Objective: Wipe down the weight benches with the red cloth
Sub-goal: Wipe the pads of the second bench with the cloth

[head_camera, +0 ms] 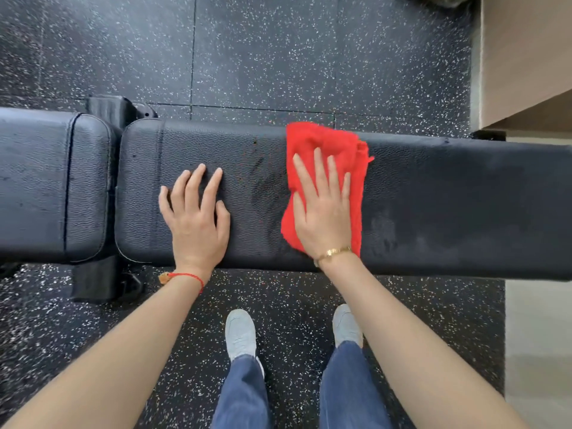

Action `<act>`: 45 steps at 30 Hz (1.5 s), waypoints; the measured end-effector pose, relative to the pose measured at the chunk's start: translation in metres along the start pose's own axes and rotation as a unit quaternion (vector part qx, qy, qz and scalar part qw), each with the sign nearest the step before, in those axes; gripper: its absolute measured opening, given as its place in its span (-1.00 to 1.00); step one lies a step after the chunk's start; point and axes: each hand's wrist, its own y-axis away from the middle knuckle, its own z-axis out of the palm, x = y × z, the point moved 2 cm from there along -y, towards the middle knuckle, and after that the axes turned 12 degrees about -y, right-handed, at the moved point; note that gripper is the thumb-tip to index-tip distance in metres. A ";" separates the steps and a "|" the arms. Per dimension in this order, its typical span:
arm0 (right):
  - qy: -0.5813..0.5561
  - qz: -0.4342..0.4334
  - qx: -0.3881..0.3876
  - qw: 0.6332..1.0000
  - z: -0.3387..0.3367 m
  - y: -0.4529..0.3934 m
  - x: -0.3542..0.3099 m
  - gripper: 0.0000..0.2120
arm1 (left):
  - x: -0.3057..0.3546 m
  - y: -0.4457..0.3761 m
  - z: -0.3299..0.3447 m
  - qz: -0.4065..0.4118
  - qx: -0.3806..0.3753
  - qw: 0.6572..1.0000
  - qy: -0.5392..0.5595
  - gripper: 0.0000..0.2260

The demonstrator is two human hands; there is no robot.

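Weight bench long axis runs left-right across view | red cloth lies mid-pad under right hand, fingers straight, pressing flat | left hand spread, bracing on bare pad beside it | right hand is the working one; unwiped pad likely extends both ways.

Red cloth on black bench; white-speckled black floor; blue jeans.

surface cut off at both side edges; my right hand hides the red cloth middle.
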 end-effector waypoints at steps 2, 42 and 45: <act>0.006 0.033 0.020 0.999 0.004 -0.024 -0.018 -0.42 | -0.002 0.000 0.002 0.003 0.004 1.000 0.004 -0.55; -0.021 0.139 0.098 0.985 0.007 0.019 -0.006 -0.41 | 0.001 0.001 0.001 0.002 0.014 1.000 -0.001 -0.55; -0.009 0.129 0.102 0.986 0.015 0.011 -0.020 -0.42 | 0.000 0.002 0.002 0.000 0.023 1.000 0.009 -0.56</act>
